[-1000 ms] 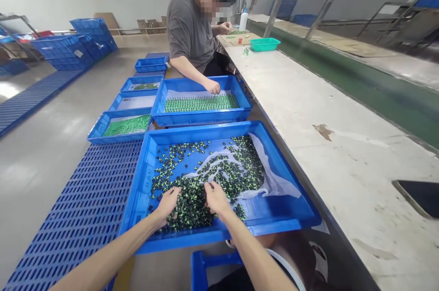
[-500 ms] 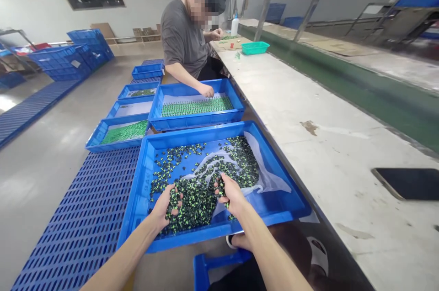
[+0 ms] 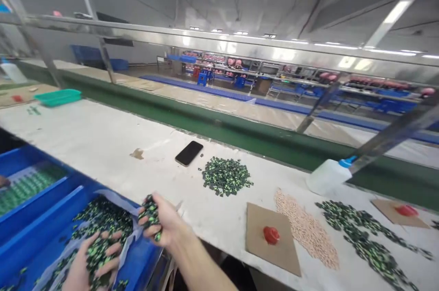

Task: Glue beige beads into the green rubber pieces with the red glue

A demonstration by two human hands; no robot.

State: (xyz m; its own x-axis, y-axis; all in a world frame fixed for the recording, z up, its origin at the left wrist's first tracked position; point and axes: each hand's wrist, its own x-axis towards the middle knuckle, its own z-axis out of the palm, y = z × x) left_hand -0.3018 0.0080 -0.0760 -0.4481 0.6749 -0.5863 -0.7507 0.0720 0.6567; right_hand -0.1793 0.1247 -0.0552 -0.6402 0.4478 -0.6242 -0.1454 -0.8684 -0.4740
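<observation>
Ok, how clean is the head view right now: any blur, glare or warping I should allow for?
Head view: motion blur smears the whole frame, worst at the left hand and right hand with their fistfuls of small black-and-green parts; strong glare streaks the shiny overhead metal rail; wide-angle distortion bows that rail and the white worktable edge; the black phone stays legible.

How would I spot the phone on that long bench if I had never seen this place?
Start at the long pale bench beside the green belt. Near its far edge, left of a small heap of dark green pieces, lies the phone. It is the only flat, black, glossy rectangle there.
</observation>
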